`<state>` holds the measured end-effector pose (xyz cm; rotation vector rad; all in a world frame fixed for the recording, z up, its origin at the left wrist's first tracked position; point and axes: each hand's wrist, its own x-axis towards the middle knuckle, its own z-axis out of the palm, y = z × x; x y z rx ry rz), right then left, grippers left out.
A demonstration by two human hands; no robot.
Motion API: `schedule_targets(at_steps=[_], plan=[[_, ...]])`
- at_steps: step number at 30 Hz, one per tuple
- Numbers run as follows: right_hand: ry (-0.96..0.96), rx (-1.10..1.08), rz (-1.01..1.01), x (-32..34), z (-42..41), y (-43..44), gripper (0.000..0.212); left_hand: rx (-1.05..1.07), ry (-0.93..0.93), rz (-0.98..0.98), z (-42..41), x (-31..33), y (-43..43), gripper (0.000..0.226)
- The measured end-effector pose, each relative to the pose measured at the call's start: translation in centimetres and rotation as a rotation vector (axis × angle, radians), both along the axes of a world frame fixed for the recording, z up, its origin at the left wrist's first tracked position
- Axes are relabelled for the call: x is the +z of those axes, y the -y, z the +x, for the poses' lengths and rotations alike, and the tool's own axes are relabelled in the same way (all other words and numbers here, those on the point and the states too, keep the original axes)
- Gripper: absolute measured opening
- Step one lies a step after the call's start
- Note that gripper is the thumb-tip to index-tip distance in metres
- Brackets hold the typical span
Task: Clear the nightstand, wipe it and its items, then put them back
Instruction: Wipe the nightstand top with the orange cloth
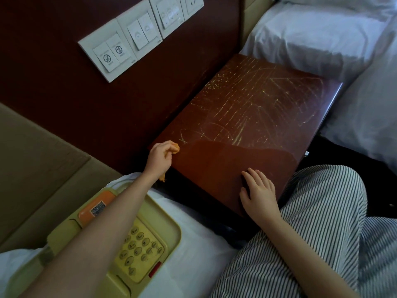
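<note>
**Bench cleared, left hand on cloth at the wall corner**

We see the bench point(247, 117), a dark red-brown nightstand top, with nothing standing on it. Pale scratchy streaks cover its far half, while the strip nearest us looks plain dark.

The left hand point(160, 157) is at the bench corner where the wall edge meets the edge beside the near bed point(193, 214). Its fingers are curled tight round an orange cloth point(176, 147). One bunch of the cloth pokes out on the bench top and a tail hangs below the wrist, off the edge.

The right hand point(257, 190) lies flat on the bench top by the near corner, fingers straight and spread a little, grasping nothing.

A yellow telephone point(146, 248) lies on the near bed's white sheet, off the bench, partly under the left forearm. An orange part with a QR sticker sits at its upper end.

Striped trousers point(322, 222) run along the bench's front edge. A second bed point(300, 35) with white linen touches the far edge. White switch plates point(120, 46) sit on the dark wall panel above the wall edge.
</note>
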<state>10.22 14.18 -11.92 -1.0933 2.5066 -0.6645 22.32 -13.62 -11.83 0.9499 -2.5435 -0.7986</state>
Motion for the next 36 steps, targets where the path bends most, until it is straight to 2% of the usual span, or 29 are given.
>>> schedule_targets(at_steps=[6,9,12,17,20,22,26,29,31,36], plan=[[-0.004,-0.007,0.014,0.0,0.1,0.1,0.048,0.337,0.022,0.077,-3.1,0.3,2.8,0.029],[-0.001,-0.012,0.002,-0.1,-0.1,0.1,0.048,0.391,0.051,0.102,-4.6,0.5,3.1,0.028],[0.008,-0.023,-0.016,-0.3,-0.2,0.1,0.047,0.278,0.045,0.095,-4.9,0.8,2.3,0.028],[-0.003,-0.041,-0.050,-0.4,-0.3,0.1,0.045,-0.086,0.015,0.149,-1.8,0.2,0.9,0.026],[-0.001,-0.034,-0.040,-0.4,-0.4,0.0,0.045,-0.150,0.007,0.115,-0.4,0.2,0.9,0.027],[-0.003,-0.032,-0.039,-0.4,-0.5,0.0,0.045,-0.055,-0.025,0.116,-0.5,0.4,1.6,0.026],[-0.004,-0.036,-0.045,-0.3,-0.4,0.1,0.047,0.330,-0.002,0.094,-3.1,0.5,4.0,0.029],[-0.003,-0.043,-0.045,-0.5,-0.5,0.1,0.050,0.441,0.053,0.101,-5.2,0.8,4.3,0.032],[-0.005,-0.051,-0.047,-0.5,-0.4,0.1,0.052,0.363,0.058,0.078,-6.2,0.7,3.4,0.030],[-0.004,-0.051,-0.052,-0.3,-0.4,0.1,0.047,-0.041,0.037,0.061,-5.8,0.0,0.1,0.026]])
